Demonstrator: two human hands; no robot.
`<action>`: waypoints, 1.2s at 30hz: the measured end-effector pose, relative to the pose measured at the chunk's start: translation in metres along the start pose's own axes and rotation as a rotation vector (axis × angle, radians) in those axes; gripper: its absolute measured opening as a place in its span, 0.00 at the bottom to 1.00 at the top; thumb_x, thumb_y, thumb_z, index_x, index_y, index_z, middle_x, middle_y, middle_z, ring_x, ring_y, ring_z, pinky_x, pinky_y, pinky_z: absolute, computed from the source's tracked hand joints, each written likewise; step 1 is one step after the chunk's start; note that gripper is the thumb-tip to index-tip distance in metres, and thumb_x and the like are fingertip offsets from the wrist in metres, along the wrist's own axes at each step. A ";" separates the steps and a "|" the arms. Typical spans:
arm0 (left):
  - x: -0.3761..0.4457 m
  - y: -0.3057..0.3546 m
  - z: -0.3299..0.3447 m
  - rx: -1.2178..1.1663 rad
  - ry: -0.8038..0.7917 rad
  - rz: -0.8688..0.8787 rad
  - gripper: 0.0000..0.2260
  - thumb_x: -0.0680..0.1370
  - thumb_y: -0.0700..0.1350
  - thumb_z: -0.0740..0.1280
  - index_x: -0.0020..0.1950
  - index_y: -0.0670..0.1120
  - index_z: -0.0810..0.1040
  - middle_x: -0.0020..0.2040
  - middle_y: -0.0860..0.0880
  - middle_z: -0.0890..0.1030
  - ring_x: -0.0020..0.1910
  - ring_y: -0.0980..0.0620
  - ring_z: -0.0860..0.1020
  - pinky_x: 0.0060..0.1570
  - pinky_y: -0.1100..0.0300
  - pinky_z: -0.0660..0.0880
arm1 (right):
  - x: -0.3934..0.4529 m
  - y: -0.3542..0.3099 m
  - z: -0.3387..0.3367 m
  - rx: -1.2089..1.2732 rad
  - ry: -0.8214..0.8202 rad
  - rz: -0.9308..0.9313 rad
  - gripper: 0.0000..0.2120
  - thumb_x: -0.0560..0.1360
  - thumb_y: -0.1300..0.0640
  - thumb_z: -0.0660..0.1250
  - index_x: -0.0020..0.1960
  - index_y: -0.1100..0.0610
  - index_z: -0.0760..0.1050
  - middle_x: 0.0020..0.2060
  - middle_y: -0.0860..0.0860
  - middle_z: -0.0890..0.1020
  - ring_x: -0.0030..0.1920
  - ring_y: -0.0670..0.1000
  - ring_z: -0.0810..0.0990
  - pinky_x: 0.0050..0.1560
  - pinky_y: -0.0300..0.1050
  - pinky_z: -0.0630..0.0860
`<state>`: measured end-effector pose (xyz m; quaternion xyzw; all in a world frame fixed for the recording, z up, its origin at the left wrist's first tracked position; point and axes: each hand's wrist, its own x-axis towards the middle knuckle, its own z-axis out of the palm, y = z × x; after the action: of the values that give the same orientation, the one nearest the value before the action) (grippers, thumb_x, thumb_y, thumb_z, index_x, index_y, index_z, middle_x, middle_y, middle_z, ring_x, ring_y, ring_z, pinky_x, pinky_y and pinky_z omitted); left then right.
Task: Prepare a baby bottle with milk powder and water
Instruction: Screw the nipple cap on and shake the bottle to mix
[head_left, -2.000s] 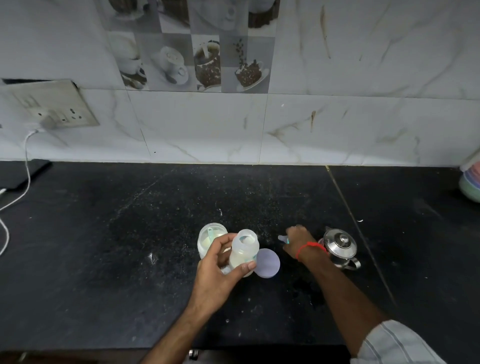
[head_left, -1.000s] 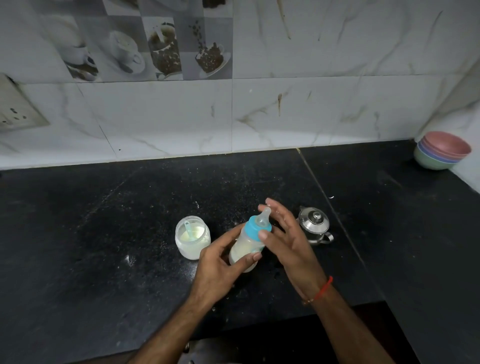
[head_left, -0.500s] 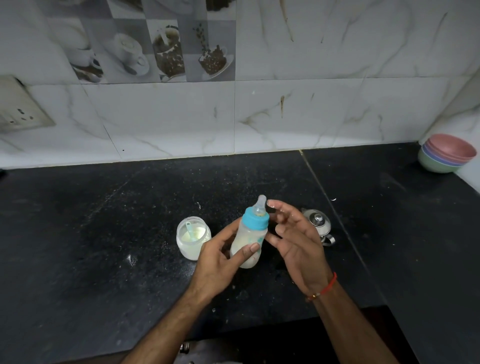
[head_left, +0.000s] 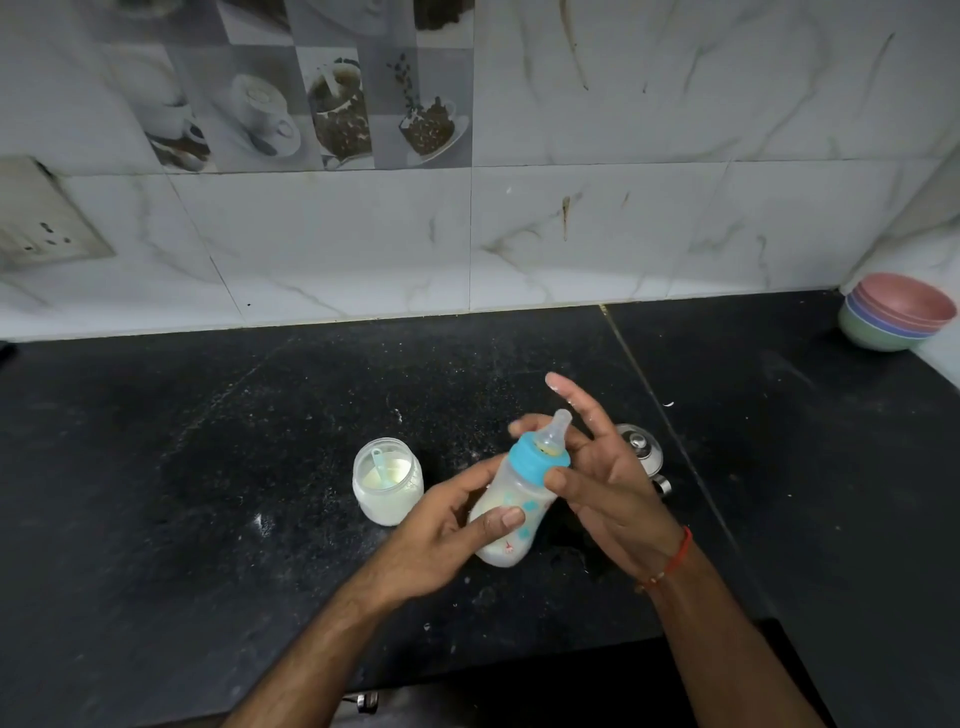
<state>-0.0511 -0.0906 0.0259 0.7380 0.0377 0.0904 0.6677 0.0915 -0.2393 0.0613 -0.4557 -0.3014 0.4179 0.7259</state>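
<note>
A baby bottle (head_left: 519, 506) with a blue collar and clear teat holds white liquid and tilts to the right above the black counter (head_left: 208, 467). My left hand (head_left: 441, 535) grips its body from the left. My right hand (head_left: 602, 478) touches the blue collar with thumb and fingertips while its other fingers are spread behind the teat. An open jar of milk powder (head_left: 387, 480) with a pale blue scoop inside stands just left of the bottle.
A small steel lidded pot (head_left: 644, 454) sits behind my right hand. Stacked coloured bowls (head_left: 896, 312) stand at the far right corner. A wall socket (head_left: 47, 228) is on the tiles at left. The counter's front edge runs just below my forearms.
The teat and blue collar were put on the bottle. The bottle has since been lifted and now tilts right, with my right hand's fingers spread wider around the collar.
</note>
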 end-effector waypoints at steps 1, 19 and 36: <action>0.000 0.001 0.001 -0.020 -0.044 0.002 0.20 0.82 0.39 0.66 0.75 0.43 0.72 0.69 0.45 0.80 0.68 0.47 0.79 0.65 0.57 0.75 | -0.001 -0.001 -0.002 0.027 -0.093 0.015 0.45 0.71 0.56 0.79 0.81 0.48 0.58 0.69 0.61 0.77 0.69 0.60 0.76 0.69 0.57 0.75; -0.002 0.001 -0.006 0.010 0.025 -0.074 0.21 0.83 0.46 0.66 0.76 0.48 0.72 0.68 0.47 0.82 0.68 0.47 0.79 0.68 0.56 0.76 | -0.005 0.017 0.022 -0.046 0.154 0.088 0.22 0.78 0.57 0.66 0.72 0.58 0.72 0.68 0.56 0.80 0.67 0.57 0.80 0.63 0.51 0.80; 0.018 0.022 0.004 -0.255 0.483 0.034 0.32 0.76 0.47 0.76 0.76 0.57 0.66 0.74 0.52 0.72 0.64 0.51 0.82 0.54 0.51 0.84 | 0.001 -0.045 0.037 -0.220 0.505 -0.369 0.22 0.68 0.60 0.77 0.61 0.55 0.77 0.53 0.52 0.87 0.55 0.50 0.86 0.52 0.40 0.82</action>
<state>-0.0345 -0.0939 0.0487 0.6057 0.1718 0.2789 0.7252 0.0762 -0.2338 0.1175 -0.5585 -0.2326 0.1179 0.7875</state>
